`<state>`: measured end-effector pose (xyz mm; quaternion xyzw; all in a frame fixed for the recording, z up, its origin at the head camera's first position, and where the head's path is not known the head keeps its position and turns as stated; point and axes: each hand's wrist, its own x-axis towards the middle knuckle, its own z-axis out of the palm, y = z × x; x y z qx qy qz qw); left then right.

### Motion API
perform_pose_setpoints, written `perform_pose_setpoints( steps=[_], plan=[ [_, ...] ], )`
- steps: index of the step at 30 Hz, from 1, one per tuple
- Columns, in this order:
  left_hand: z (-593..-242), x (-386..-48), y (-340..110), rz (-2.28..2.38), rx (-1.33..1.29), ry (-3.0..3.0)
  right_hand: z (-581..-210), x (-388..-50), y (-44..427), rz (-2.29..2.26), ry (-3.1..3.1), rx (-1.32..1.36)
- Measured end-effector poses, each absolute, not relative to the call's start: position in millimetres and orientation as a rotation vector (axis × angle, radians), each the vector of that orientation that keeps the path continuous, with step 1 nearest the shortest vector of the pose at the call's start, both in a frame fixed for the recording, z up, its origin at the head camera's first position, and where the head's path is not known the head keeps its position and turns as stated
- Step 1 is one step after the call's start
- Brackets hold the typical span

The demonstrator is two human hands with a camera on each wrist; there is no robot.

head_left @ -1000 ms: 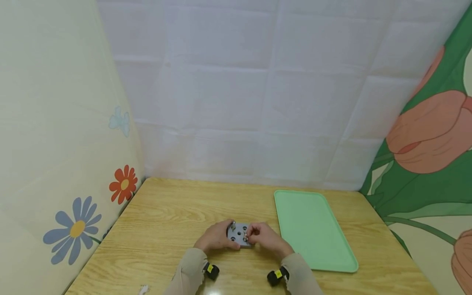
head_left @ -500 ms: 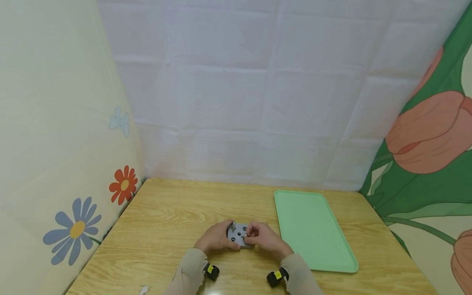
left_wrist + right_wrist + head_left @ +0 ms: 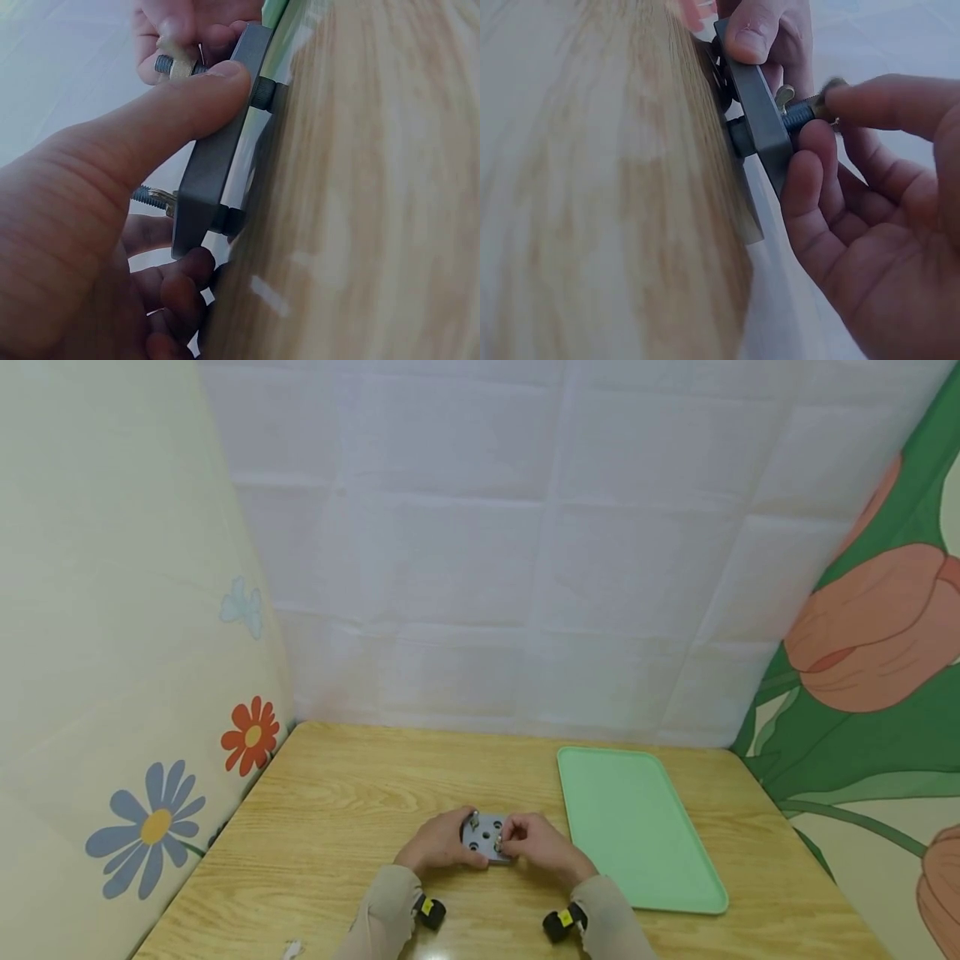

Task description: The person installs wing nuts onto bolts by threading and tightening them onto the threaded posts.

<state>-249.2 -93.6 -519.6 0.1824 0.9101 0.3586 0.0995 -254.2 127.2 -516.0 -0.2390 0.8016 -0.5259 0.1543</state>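
Note:
A grey metal plate (image 3: pixel 484 824) with round holes sits low over the table in the head view. My left hand (image 3: pixel 441 842) grips its left side, thumb along the near edge. Two bolts pass through the plate, heads on the table side. At the near right corner my right hand (image 3: pixel 546 847) pinches a brass-coloured wing nut (image 3: pixel 180 69) on the threaded bolt (image 3: pixel 798 116); fingers partly cover the nut. Toward the far left corner, a second wing nut (image 3: pixel 164 197) sits on the other bolt (image 3: pixel 142 195), against or close to the plate.
A light green tray (image 3: pixel 637 827) lies on the wooden table (image 3: pixel 360 777), right of the hands. A small whitish scrap (image 3: pixel 293 949) is at the near left edge. White cloth (image 3: pixel 450 568) hangs behind the table, with patterned cloths at both sides.
The right fingers shift slightly around the wing nut, and its wings show at a different angle. The left hand and plate stay in place.

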Motion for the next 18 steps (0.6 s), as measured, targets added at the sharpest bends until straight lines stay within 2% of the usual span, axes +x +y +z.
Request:
perform_pose_setpoints(
  steps=[18],
  plan=[
    [-522.5, -251.0, -93.8, 1.051, 0.543, 2.695, -513.5, -254.3, 126.5, -1.48, 2.321, -0.664]
  ],
)
